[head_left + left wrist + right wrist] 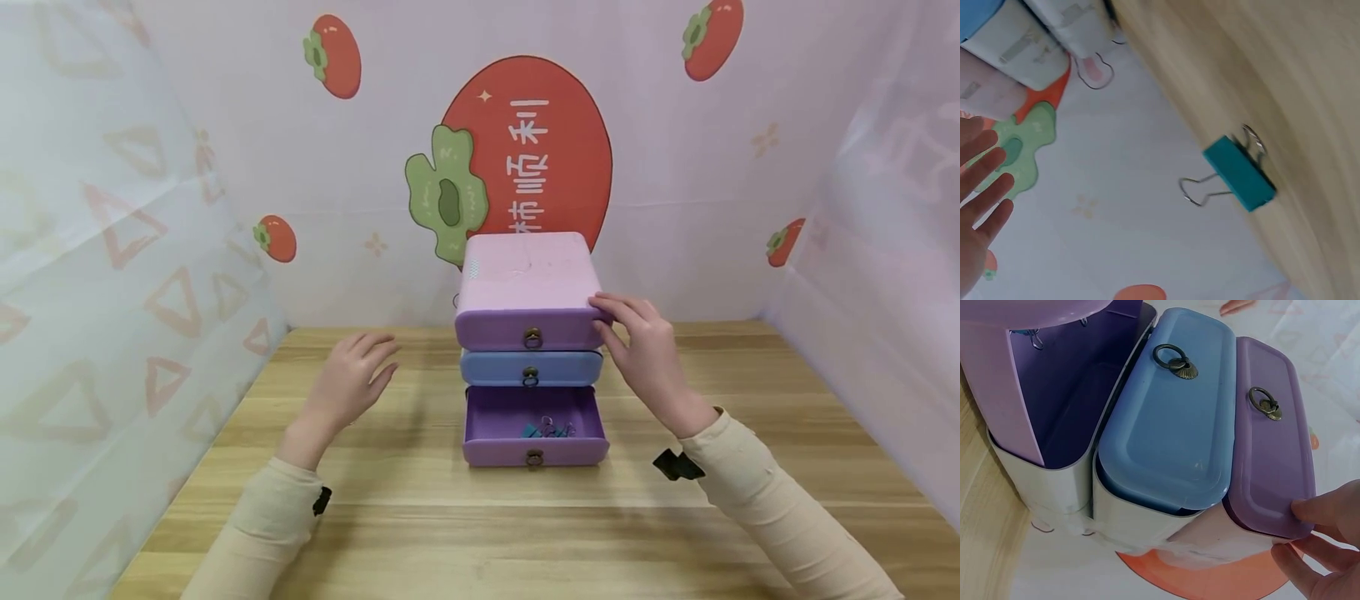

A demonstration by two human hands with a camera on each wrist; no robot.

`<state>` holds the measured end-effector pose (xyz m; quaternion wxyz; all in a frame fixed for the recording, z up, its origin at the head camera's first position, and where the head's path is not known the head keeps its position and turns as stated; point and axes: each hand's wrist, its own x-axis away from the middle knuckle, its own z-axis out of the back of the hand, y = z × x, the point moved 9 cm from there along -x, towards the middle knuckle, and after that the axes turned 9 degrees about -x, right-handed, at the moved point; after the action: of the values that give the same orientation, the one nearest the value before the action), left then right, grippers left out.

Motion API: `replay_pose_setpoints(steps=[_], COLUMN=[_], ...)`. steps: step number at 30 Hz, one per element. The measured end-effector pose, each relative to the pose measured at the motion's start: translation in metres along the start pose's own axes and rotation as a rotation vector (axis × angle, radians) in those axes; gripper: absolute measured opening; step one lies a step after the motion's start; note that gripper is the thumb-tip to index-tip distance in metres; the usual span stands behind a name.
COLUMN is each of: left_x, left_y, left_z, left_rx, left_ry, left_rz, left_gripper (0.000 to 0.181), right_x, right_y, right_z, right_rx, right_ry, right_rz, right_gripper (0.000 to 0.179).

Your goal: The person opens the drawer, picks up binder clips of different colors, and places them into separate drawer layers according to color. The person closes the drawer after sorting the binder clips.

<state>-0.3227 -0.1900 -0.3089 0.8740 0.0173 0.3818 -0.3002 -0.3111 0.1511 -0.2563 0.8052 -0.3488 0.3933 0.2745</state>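
A small three-tier drawer cabinet (527,267) stands with its pink top toward me. My right hand (648,350) pinches the right end of the purple top drawer (1269,456), with one digit on its front and others at the side. The blue middle drawer (495,368) is nearly closed. Pulled out, the purple bottom drawer (480,452) holds several binder clips (551,429). To the left of the cabinet, my left hand (347,379) hovers over the table with fingers extended and nothing held. A teal binder clip (1240,173) lies on the wood in the left wrist view.
Wood-grain table (420,533) spreads around the cabinet. Printed cloth (360,183) with persimmon pictures hangs behind it, and more cloth walls the left and right sides. Brass ring pulls (1172,357) stick out from the drawer fronts.
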Motion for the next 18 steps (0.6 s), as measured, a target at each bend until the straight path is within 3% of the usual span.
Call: replay_pose_setpoints(steps=[6,13,18], left_x=[0.013,0.035,0.050], left_y=[-0.022,-0.048,-0.059], left_z=[-0.013,-0.035,-0.044], left_rx=[-0.013,-0.023,-0.025], left_ry=[-0.123,-0.342,-0.451], left_rz=[0.067,0.192,0.242], left_gripper=[0.026,0.022,0.024], right_x=[-0.001,-0.001,-0.001], right_y=[0.002,0.002,0.001], right_z=[0.001,0.001,0.000], right_rx=[0.006,0.006,0.003], right_ry=[0.009,-0.003,-0.003], right_rz=[-0.009,-0.007,-0.007], right_gripper=[0.029,0.030,0.029])
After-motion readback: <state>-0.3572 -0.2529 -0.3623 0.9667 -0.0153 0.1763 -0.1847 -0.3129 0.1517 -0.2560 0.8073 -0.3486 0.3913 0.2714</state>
